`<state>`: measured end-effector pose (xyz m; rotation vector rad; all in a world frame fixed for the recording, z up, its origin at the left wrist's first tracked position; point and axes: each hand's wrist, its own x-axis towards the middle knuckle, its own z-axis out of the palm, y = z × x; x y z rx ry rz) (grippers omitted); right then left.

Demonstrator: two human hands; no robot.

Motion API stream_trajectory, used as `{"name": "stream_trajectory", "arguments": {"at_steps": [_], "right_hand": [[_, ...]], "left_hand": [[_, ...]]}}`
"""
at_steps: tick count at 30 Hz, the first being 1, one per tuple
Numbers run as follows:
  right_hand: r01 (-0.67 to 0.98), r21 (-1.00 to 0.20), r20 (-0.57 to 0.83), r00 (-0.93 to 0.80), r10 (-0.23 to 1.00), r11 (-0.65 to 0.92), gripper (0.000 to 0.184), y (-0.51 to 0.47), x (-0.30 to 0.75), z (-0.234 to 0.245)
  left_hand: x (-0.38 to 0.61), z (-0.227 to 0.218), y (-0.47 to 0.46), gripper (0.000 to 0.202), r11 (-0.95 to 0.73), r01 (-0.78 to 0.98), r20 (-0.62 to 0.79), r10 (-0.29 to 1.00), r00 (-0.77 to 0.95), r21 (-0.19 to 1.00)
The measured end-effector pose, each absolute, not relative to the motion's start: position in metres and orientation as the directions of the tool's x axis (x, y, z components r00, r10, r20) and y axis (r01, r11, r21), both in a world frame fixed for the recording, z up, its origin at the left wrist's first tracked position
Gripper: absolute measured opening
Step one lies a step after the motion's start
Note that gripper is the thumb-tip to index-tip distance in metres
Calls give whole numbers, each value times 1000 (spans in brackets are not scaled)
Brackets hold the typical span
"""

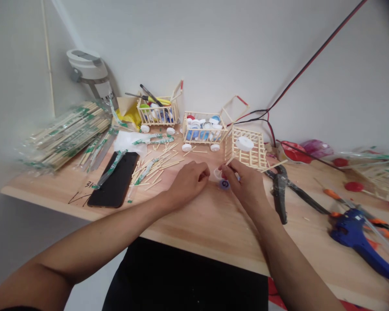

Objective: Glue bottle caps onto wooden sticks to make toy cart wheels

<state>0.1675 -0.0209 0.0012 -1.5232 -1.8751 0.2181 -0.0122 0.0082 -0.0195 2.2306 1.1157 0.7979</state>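
Observation:
My right hand (246, 185) is closed in a pinch, its fingertips at a white plastic bottle cap (217, 173) seen from the side. Just below these fingers a blue cap with a letter on it (224, 184) lies on the wooden table (194, 224), partly covered by the hand. To the left, my left hand (190, 181) rests on the table with its fingers curled in, and nothing shows in them. Behind the right hand stands a small basket of glued wooden sticks (262, 149), tipped over, with a white cap wheel (244, 144) on it.
Two stick carts (158, 116) (205, 134) filled with caps and pens stand at the wall. Cut sticks (160, 166), a phone (114, 181) and bagged chopsticks (73, 134) lie left. Pliers (279, 194) and a blue glue gun (353, 233) lie right.

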Motion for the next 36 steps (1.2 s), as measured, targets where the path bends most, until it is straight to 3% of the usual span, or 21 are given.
{"name": "stream_trajectory", "arguments": {"at_steps": [14, 23, 26, 31, 36], "right_hand": [[810, -508, 418, -64, 906, 292, 26, -22, 168, 2], [819, -493, 440, -56, 896, 293, 23, -23, 169, 6], [820, -496, 437, -48, 898, 285, 24, -23, 169, 6], [818, -506, 429, -35, 902, 273, 24, -24, 169, 6], [813, -516, 436, -22, 900, 270, 25, -24, 168, 7]], "left_hand": [[-15, -17, 10, 31, -565, 450, 317, 797, 514, 691], [-18, -10, 20, 14, -296, 300, 207, 933, 295, 907], [-19, -10, 21, 7, -254, 233, 177, 936, 304, 939], [-19, -9, 22, 12, -139, 142, 91, 949, 301, 980], [-19, -11, 25, 12, -145, 103, 107, 944, 312, 984]]}}
